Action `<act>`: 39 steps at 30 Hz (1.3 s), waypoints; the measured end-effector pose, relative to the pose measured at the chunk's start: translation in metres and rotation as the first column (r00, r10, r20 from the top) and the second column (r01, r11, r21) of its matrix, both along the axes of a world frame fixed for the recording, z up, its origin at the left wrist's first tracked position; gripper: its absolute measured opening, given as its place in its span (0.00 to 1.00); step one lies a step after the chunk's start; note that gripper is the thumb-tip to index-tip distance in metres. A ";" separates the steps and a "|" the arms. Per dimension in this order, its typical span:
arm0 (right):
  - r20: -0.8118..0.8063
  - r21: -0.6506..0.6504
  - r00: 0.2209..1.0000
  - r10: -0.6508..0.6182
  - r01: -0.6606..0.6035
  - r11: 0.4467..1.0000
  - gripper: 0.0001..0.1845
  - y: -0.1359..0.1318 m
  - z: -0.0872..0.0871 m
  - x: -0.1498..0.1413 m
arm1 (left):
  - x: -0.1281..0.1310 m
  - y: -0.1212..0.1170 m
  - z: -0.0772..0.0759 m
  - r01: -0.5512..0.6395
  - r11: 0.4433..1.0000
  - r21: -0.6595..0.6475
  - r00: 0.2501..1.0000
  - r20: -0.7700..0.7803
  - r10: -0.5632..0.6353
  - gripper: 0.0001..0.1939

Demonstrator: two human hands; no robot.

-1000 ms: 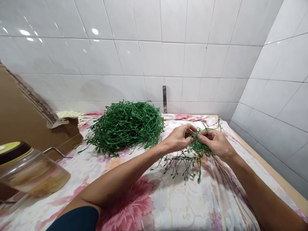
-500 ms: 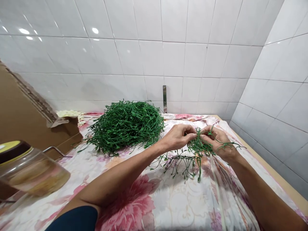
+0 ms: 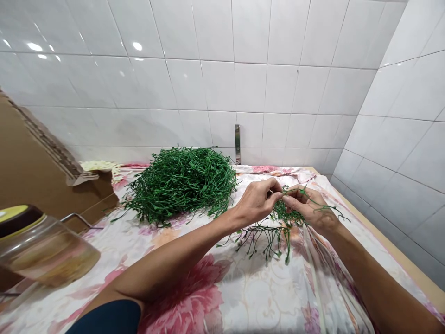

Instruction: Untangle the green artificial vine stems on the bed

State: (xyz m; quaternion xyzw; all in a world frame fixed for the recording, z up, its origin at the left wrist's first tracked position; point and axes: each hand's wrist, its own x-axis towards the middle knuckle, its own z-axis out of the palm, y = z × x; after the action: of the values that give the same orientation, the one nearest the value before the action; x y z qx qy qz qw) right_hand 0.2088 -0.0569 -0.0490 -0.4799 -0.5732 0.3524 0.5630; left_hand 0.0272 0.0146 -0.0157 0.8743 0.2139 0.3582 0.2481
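The left hand [image 3: 259, 202] and right hand [image 3: 309, 208] both grip a green sprig [image 3: 287, 215] between their fingertips, nearly touching, with its lower stems hanging onto a floral sheet [image 3: 243, 287]. Just left of them, a heap of green stems [image 3: 179, 185] lies on the sheet below a tiled wall [image 3: 243, 88]. A glass jar [image 3: 45, 250] sits near left.
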 end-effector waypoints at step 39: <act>0.163 -0.038 0.986 0.012 -0.005 0.999 0.18 0.003 -0.006 0.004 | 0.000 0.004 -0.003 -0.052 0.978 0.200 0.985 -0.150 0.083 0.06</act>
State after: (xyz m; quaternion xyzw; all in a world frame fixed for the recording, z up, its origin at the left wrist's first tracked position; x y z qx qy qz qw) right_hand 0.2126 -0.0540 -0.0549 -0.5153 -0.6128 0.3250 0.5034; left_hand 0.0271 0.0191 -0.0185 0.9123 0.2262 0.3153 0.1311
